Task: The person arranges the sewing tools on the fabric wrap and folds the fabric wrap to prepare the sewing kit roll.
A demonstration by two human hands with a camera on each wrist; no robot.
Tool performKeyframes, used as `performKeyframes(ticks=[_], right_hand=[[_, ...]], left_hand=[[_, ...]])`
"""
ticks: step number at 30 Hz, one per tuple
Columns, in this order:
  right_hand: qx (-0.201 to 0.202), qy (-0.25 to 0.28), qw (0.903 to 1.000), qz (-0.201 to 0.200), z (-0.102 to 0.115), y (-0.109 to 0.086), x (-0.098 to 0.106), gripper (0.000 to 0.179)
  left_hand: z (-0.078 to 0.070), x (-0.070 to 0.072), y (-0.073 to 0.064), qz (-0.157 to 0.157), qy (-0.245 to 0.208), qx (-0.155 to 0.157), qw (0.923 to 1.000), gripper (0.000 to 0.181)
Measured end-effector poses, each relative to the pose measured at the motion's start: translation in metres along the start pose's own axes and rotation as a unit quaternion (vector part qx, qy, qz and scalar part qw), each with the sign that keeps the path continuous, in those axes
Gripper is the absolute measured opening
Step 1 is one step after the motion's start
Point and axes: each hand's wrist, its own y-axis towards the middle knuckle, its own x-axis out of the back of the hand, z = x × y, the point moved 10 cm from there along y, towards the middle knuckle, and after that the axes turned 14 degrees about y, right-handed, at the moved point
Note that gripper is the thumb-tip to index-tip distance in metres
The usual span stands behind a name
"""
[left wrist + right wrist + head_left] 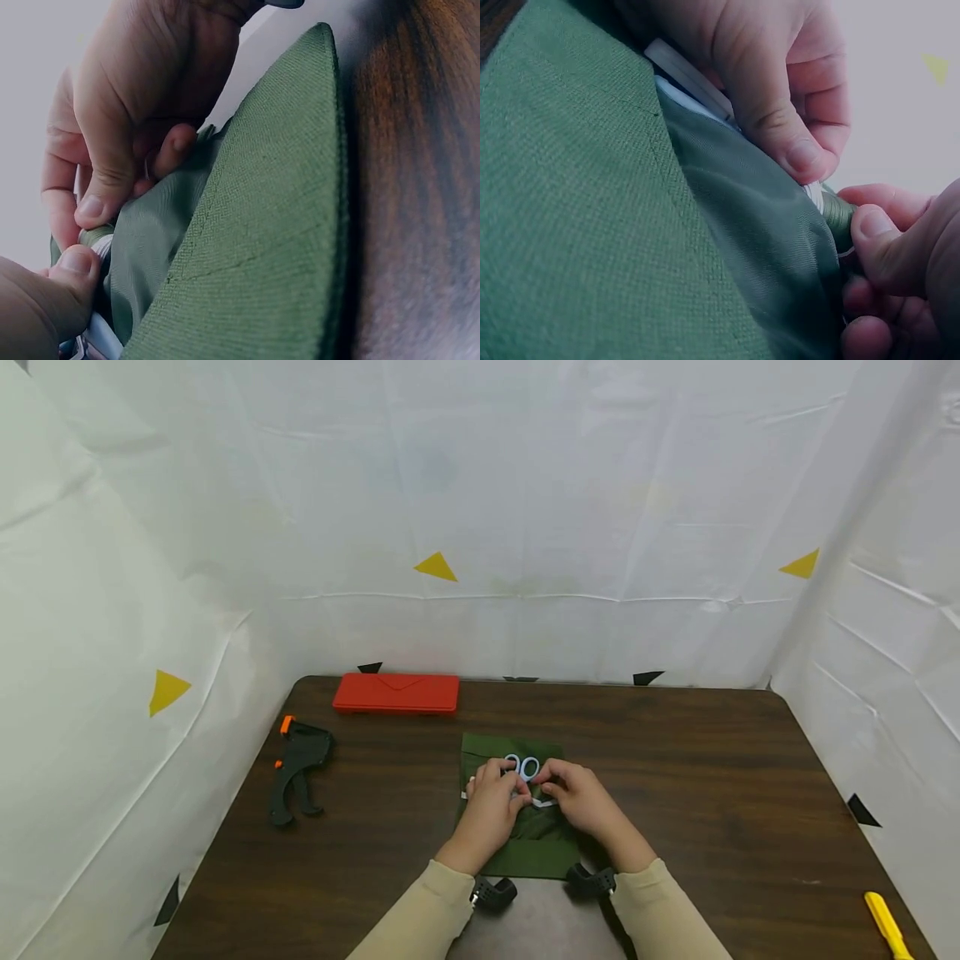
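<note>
Holds both hands above a green pouch (pixel 528 863), spread on the dark wooden table (pixel 712 793) about midway between its left and right edges and well in from its far edge. Pinches white thread (pixel 814 196) between thumb and finger of the left hand (pixel 489 808). Just beside it, pinches wound green thread (pixel 840 222) between thumb and forefinger of the right hand (pixel 589 799). Has the two thumbs close together, with both threads at the edge of the pouch's smooth inner fabric; cannot tell, behind the fingertips, how the threads join. Curls the other right fingers loosely under the grip.

Shows light blue scissors handles (pixel 521 767) between the hands, rings toward the table's far edge; cannot make out the blades. Beside the left hand, shows a flat white strip (pixel 694 79) over the pouch's fabric.

Wears beige sleeves (pixel 427 910) and a black band (pixel 495 894) on each wrist.

Includes a red case (pixel 396 693) along the left part of the table's far edge, a black tool with orange parts (pixel 306 750) near the left edge, well apart from the pouch, and a yellow handle (pixel 885 921) toward the near right corner, cut off by the frame. Beyond the far edge, includes white sheeting (pixel 562 485) with yellow and black triangles.
</note>
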Motion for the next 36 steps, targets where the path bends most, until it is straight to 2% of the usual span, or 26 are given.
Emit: performKeyframes(ticks=[3,8,16,22,27,31,36], right_hand=[[0.002,-0.004,1.0000,0.000,0.002,0.000,-0.001,0.017],[-0.007,-0.014,0.9997,-0.016,0.001,0.001,0.001,0.005],[0.006,-0.051,0.9981,-0.033,0.005,0.001,0.003,0.007],[-0.010,-0.053,0.9979,-0.037,0.005,0.000,0.004,0.009],[-0.007,-0.091,0.9950,-0.042,0.007,0.000,0.003,0.009],[-0.012,-0.095,0.9946,-0.038,0.005,0.000,0.002,0.009],[-0.041,-0.082,0.9949,-0.043,-0.002,0.000,0.004,0.011]], left_hand=[[-0.001,0.000,-0.001,0.004,0.004,-0.005,1.0000,0.012],[-0.004,0.002,-0.001,0.012,0.004,-0.013,0.9998,0.010],[-0.010,0.005,-0.002,-0.022,0.009,-0.031,0.9993,0.011],[-0.009,0.001,0.000,-0.002,0.020,-0.009,0.9998,0.013],[-0.003,-0.004,0.002,0.009,0.040,0.013,0.9991,0.013],[-0.001,-0.004,0.002,-0.006,0.048,0.012,0.9988,0.012],[-0.004,-0.001,0.000,-0.031,0.052,-0.007,0.9982,0.012]])
